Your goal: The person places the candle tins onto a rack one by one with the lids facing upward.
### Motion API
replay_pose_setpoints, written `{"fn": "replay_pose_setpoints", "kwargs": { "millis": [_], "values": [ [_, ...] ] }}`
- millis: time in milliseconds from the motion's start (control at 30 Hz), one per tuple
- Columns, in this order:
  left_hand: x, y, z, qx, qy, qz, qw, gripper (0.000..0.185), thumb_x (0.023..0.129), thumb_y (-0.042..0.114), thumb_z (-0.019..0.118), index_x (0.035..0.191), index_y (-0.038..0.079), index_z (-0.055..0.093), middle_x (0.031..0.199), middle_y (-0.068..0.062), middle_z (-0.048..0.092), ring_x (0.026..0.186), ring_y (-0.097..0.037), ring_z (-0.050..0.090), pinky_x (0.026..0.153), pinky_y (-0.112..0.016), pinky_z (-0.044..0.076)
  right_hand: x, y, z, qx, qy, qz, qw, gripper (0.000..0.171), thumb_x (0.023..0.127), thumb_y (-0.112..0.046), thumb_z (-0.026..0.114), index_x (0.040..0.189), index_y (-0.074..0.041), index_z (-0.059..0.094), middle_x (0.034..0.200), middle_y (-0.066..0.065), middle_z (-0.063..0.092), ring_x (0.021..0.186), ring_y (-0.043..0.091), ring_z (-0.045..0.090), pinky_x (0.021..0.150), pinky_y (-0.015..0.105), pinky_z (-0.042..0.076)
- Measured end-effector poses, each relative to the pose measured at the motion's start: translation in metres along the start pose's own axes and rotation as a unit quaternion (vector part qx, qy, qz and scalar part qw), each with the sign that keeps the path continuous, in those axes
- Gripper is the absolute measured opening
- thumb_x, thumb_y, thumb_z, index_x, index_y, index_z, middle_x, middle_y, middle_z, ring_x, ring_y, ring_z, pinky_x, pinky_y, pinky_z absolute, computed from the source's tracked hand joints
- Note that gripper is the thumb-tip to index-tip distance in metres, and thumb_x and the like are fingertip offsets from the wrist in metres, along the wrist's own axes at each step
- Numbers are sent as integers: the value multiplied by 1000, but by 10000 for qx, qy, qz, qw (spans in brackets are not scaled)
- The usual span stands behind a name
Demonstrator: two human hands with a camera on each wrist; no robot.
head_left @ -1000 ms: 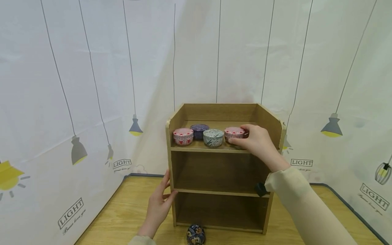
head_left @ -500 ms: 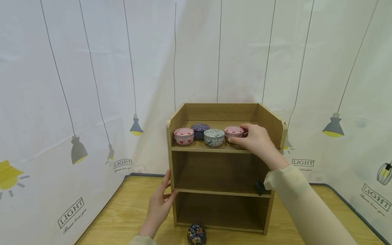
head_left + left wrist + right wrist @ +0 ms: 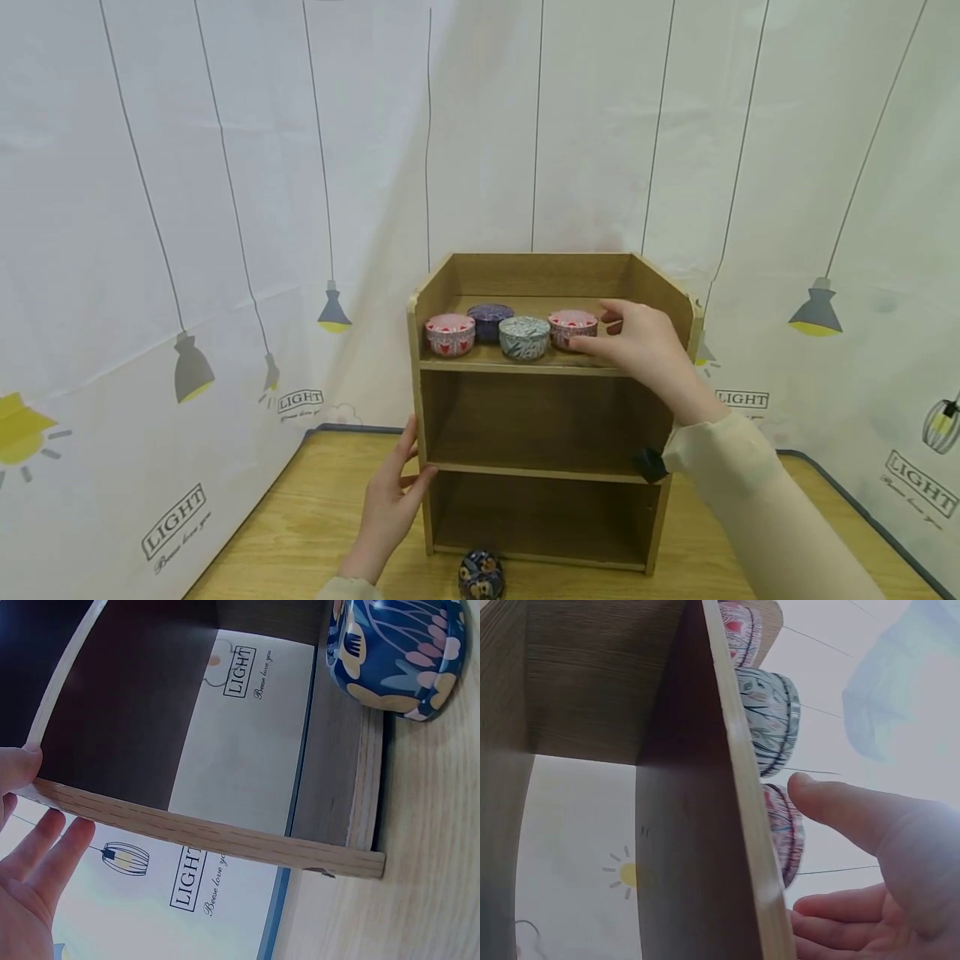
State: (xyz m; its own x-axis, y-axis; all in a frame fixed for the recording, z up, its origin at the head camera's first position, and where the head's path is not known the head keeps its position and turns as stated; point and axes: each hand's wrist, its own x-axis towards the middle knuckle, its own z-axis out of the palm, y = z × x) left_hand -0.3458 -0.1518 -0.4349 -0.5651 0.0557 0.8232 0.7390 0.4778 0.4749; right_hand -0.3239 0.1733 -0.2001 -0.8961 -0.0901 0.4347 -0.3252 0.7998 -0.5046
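A three-level wooden shelf stands on the table. Along its top level sit a pink tin with red hearts, a purple tin, a green leaf-patterned tin and a second pink heart tin. My right hand is beside that second pink tin, thumb and fingers spread apart with the thumb overlapping its front. In the right wrist view, a gap shows between the thumb and the other fingers. My left hand holds the shelf's left side panel, thumb at the front edge, fingers along the outside.
A dark blue floral tin lies on the wooden table just before the shelf's bottom level. Behind and at both sides hangs a pale sheet printed with lamps. A black device sits at my right sleeve.
My right hand has let go of the right pink heart tin, its fingers spreading and shifting slightly right. The tin stays on the top level. My left hand has not moved.
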Motion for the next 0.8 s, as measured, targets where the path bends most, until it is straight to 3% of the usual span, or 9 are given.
{"fn": "replay_pose_setpoints", "kwargs": {
  "millis": [467,800],
  "values": [
    [-2,0,1,-11,20,-30,10000,82,83,-3,74,152,16,35,143,-13,49,108,-33,62,68,-28,59,-43,11,-16,55,270,-454,9986,77,85,-41,74,141,4,45,126,22,59,110,35,59,89,52,51],
    [-1,1,1,5,26,-37,10000,82,83,-3,73,152,17,35,144,-12,48,108,-33,62,68,-29,59,-76,13,-9,416,408,-714,9957,66,83,-41,76,133,-2,56,125,16,62,106,32,63,86,50,53]
  ]
}}
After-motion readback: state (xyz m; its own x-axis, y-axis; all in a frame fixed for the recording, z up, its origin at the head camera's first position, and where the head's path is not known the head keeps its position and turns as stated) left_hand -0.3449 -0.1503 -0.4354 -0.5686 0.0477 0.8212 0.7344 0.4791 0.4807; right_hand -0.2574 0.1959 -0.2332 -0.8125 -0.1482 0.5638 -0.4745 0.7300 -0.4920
